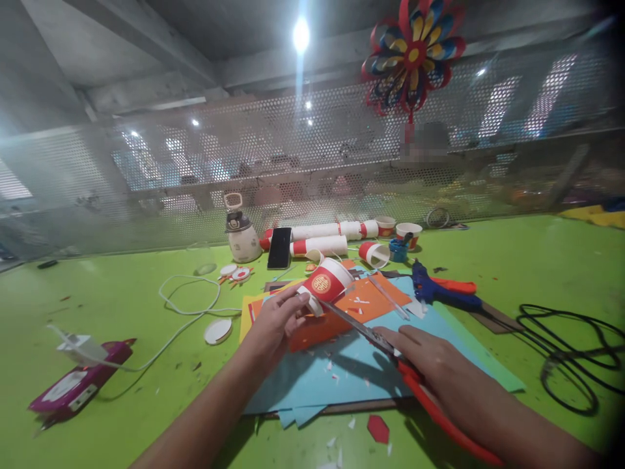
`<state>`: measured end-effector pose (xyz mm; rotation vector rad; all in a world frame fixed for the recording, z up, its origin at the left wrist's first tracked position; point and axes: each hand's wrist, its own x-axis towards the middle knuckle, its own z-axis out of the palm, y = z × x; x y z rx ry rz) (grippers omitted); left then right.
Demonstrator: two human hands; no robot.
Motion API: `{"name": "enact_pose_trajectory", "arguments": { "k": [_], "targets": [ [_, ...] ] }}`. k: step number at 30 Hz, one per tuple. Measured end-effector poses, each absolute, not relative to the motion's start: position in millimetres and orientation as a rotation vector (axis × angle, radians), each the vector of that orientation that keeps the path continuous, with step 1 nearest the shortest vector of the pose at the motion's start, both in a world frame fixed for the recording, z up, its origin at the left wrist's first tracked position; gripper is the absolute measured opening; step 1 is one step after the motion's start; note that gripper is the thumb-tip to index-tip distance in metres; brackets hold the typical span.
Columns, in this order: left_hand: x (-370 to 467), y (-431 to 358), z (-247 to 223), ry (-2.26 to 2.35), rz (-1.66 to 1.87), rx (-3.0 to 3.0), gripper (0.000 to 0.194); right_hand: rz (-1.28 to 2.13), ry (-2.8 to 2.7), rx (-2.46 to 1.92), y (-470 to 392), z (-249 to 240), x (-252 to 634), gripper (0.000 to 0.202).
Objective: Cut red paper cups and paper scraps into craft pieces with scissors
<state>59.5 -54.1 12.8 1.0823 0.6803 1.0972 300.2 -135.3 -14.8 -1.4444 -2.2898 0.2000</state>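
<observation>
Cup [333, 280], mid-frame, pinched in the nearly closed left hand [274, 324]; the right hand [432, 355] curls round scissors [357, 325], which could nick the left if they slipped.

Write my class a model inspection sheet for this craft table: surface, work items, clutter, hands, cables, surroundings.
Surface: green tabletop, partly covered by blue and orange sheets.
Work items: red-and-white paper cup, scissors with blades at the cup; glue gun lying to the right.
Clutter: paper scraps, including a red one; black phone and bottle further back.
Hands: left holds the cup; right holds the scissors.
Cables: white one loops on the left; black one lies coiled on the right.
Surroundings: perforated panel behind, colourful flower-shaped decoration above; liquid spills: nothing seen.
</observation>
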Motion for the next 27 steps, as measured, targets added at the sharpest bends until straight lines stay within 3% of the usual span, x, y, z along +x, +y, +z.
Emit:
{"name": "enact_pose_trajectory", "arguments": {
  "k": [9,27],
  "targets": [
    [62.7,-59.6,18.0,0.731,1.180,1.062,0.039,0.815,-2.204,-1.251,-127.0,2.6,302.9,0.035],
    [65.0,-59.0,11.1,0.675,1.205,1.041,0.037,0.829,-2.060,-1.290,-132.8,5.1,298.8,0.023]
  ]
}}
